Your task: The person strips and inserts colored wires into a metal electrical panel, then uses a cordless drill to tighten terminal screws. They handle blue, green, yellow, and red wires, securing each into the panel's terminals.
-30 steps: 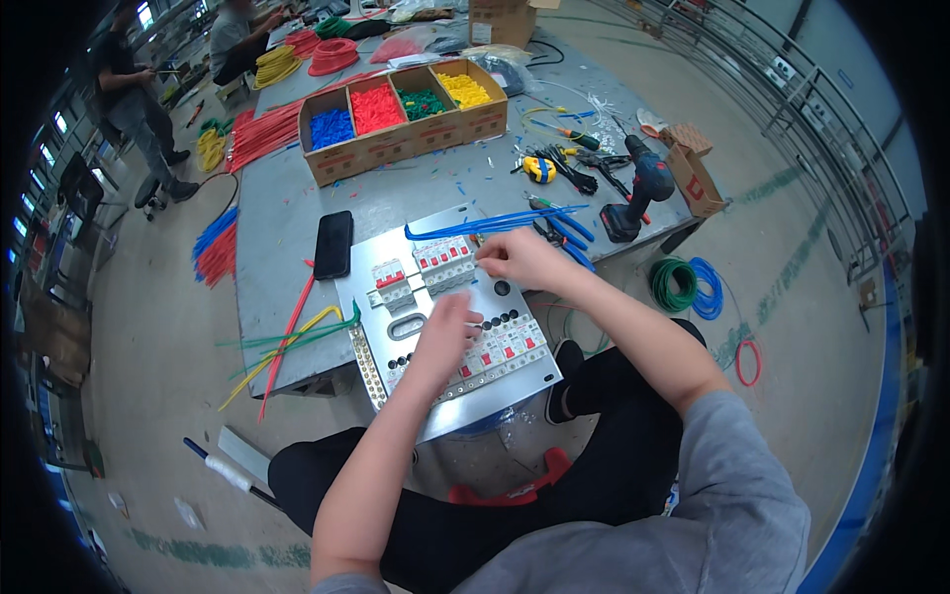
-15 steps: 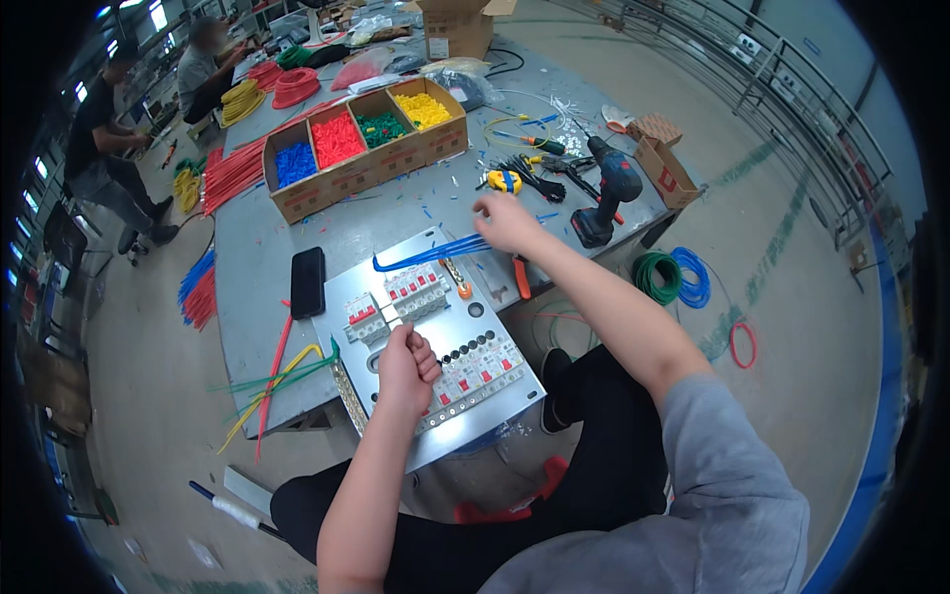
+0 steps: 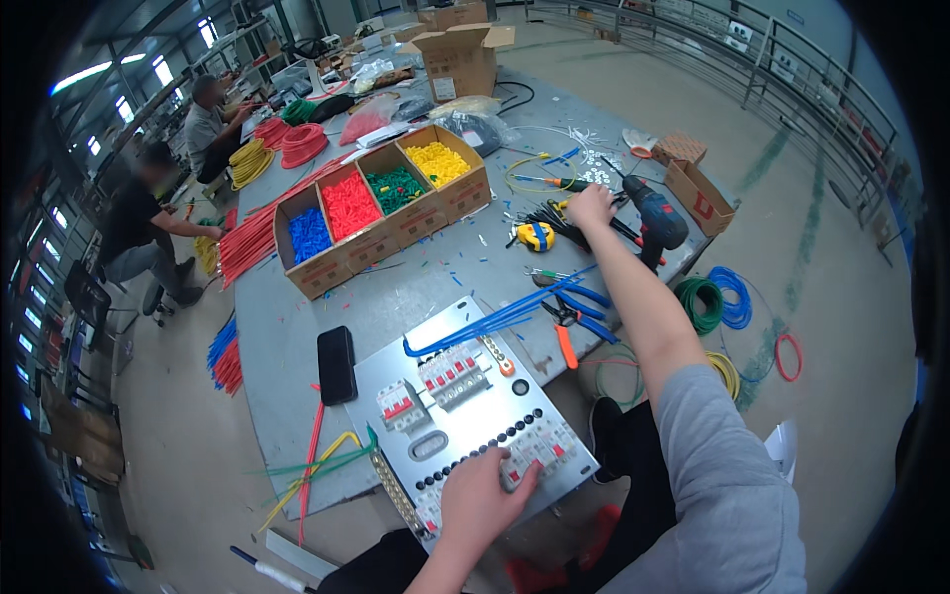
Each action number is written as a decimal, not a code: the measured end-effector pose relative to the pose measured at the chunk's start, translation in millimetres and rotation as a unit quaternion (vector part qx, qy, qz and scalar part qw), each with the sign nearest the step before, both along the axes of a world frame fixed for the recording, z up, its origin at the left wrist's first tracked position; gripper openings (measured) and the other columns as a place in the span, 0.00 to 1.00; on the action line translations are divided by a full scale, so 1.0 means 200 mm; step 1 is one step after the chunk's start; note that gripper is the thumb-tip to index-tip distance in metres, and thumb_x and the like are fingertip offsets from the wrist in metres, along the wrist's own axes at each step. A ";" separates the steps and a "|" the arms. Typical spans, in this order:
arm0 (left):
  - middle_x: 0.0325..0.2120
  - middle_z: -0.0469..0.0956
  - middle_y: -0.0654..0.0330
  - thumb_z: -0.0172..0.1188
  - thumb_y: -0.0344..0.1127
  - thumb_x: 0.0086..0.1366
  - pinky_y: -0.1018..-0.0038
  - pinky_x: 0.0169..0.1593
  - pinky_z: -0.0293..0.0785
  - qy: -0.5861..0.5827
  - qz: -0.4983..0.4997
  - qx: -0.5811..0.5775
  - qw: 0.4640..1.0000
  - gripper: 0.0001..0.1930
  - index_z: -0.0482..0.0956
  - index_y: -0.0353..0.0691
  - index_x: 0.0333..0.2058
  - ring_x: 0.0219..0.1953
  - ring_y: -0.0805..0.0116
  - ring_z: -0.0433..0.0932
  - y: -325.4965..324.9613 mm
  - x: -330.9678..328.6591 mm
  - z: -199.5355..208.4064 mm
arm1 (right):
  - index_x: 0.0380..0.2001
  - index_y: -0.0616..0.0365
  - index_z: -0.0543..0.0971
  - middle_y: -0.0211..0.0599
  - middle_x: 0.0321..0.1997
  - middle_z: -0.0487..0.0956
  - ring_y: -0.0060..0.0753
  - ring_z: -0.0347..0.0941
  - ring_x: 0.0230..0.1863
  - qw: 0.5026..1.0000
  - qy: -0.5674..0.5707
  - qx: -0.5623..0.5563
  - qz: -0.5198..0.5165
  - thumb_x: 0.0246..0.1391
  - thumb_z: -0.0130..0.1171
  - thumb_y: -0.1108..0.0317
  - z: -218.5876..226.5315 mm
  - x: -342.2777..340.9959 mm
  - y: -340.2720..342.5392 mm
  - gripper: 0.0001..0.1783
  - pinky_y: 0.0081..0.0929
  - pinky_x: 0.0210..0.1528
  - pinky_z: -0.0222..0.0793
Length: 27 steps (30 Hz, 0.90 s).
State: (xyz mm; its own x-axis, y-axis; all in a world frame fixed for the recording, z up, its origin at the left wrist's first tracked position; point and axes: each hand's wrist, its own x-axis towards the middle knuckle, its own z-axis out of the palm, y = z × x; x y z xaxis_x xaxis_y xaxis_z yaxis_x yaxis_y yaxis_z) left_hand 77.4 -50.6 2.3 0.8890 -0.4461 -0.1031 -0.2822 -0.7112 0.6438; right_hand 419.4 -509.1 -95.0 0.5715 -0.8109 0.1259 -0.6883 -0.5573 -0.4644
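A metal mounting plate (image 3: 465,421) lies at the table's near edge. It carries an upper group of circuit breakers (image 3: 453,374), a smaller breaker block (image 3: 402,404) and a lower breaker row (image 3: 539,450). My left hand (image 3: 483,500) rests over the lower row, thumb apart from the fingers, holding nothing visible. Bent blue wires (image 3: 485,329) lie across the plate's far edge. My right hand (image 3: 591,206) reaches into the tools beyond, its fingers curled down beside black cable ties (image 3: 554,220) and the cordless drill (image 3: 655,220). What those fingers grip is hidden.
A cardboard box with coloured caps (image 3: 386,238) stands beyond the plate. A phone (image 3: 336,364) lies left of it, a yellow tape measure (image 3: 535,237) and orange-and-blue-handled pliers (image 3: 566,322) right. Wire coils (image 3: 700,302) lie on the floor. Two people sit far left.
My right hand has moved from above the blue wires to the tools near the drill. My left hand has opened from a fist and lowered onto the lower breakers. The view has shifted.
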 end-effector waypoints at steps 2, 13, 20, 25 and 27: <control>0.27 0.84 0.49 0.72 0.54 0.64 0.57 0.40 0.80 0.001 0.030 -0.013 0.999 0.23 0.86 0.37 0.42 0.33 0.49 0.85 0.05 0.03 -0.01 | 0.70 0.61 0.71 0.47 0.77 0.68 0.47 0.56 0.81 0.999 -0.029 0.002 -0.022 0.66 0.54 0.57 0.01 0.09 -0.16 0.33 0.56 0.81 0.46; 0.30 0.85 0.46 0.67 0.44 0.70 0.57 0.38 0.80 0.068 0.106 -0.008 0.992 0.14 0.85 0.38 0.43 0.33 0.46 0.86 0.15 0.13 -0.14 | 0.59 0.50 0.86 0.43 0.68 0.82 0.53 0.73 0.72 0.995 0.036 0.095 -0.020 0.66 0.56 0.54 0.05 0.29 -0.39 0.24 0.58 0.80 0.48; 0.33 0.86 0.44 0.65 0.42 0.72 0.57 0.40 0.81 0.100 0.125 -0.018 0.987 0.13 0.86 0.36 0.42 0.35 0.45 0.87 0.17 0.19 -0.11 | 0.58 0.45 0.87 0.37 0.69 0.82 0.46 0.74 0.71 0.991 0.108 -0.034 -0.077 0.66 0.57 0.60 -0.06 0.25 -0.49 0.20 0.50 0.73 0.64; 0.33 0.86 0.45 0.65 0.41 0.73 0.60 0.41 0.82 0.099 0.135 -0.022 0.986 0.13 0.86 0.36 0.42 0.36 0.47 0.87 0.17 0.21 -0.07 | 0.55 0.45 0.88 0.35 0.64 0.85 0.42 0.76 0.69 0.991 0.099 -0.075 -0.057 0.70 0.55 0.61 -0.10 0.29 -0.50 0.17 0.50 0.70 0.69; 0.33 0.86 0.45 0.65 0.41 0.73 0.61 0.41 0.82 0.125 0.154 -0.030 0.980 0.12 0.86 0.36 0.42 0.36 0.48 0.88 0.19 0.20 -0.07 | 0.53 0.45 0.89 0.35 0.62 0.86 0.43 0.79 0.67 0.988 0.109 -0.098 -0.047 0.69 0.58 0.59 -0.13 0.30 -0.51 0.16 0.49 0.66 0.73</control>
State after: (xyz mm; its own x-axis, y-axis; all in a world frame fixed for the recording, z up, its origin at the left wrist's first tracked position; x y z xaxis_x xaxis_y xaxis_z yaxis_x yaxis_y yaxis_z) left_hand 117.1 -12.6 -11.8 0.9326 -0.1730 -0.3167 0.1113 -0.6968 0.7086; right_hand 478.7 -612.1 -120.1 0.5265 -0.8333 0.1688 -0.8124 -0.5516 -0.1889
